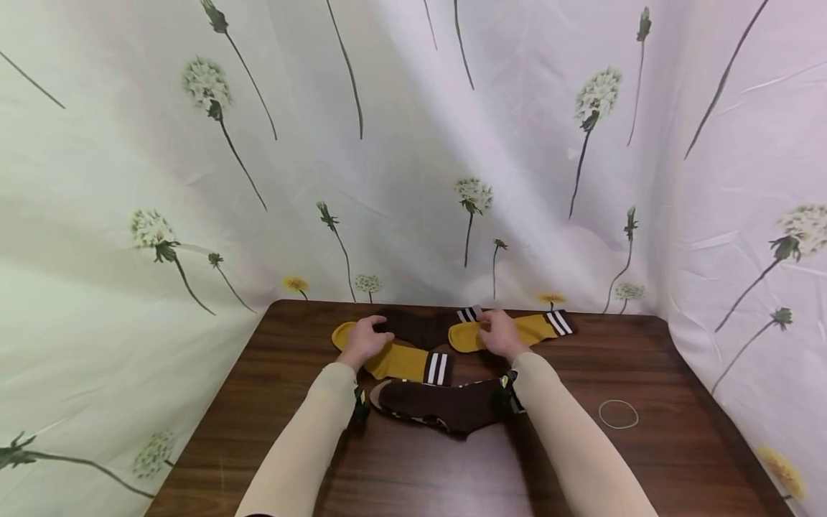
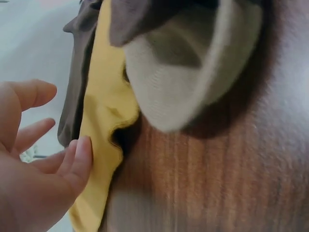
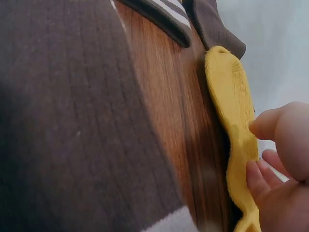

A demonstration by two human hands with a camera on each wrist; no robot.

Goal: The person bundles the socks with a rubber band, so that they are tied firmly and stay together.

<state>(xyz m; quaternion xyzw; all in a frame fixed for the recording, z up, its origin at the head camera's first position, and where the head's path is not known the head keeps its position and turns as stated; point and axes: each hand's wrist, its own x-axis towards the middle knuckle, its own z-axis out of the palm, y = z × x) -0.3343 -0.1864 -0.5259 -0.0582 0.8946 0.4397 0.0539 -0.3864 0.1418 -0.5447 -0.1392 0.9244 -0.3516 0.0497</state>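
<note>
My left hand rests over a yellow sock whose dark cuff has white stripes. In the left wrist view its fingertips touch the yellow cloth, with thumb and fingers spread apart. Behind it a dark brown sock with a striped cuff lies along the back. My right hand is at a second yellow sock; thumb and fingertips touch that sock's side in the right wrist view, without visibly pinching it. Nearer to me, below both hands, lies a dark brown sock with a paler toe; the right sleeve covers its far end.
A thin pale green elastic loop lies on the wooden table at the right. A white curtain printed with dandelions hangs behind the table's back edge and along both sides.
</note>
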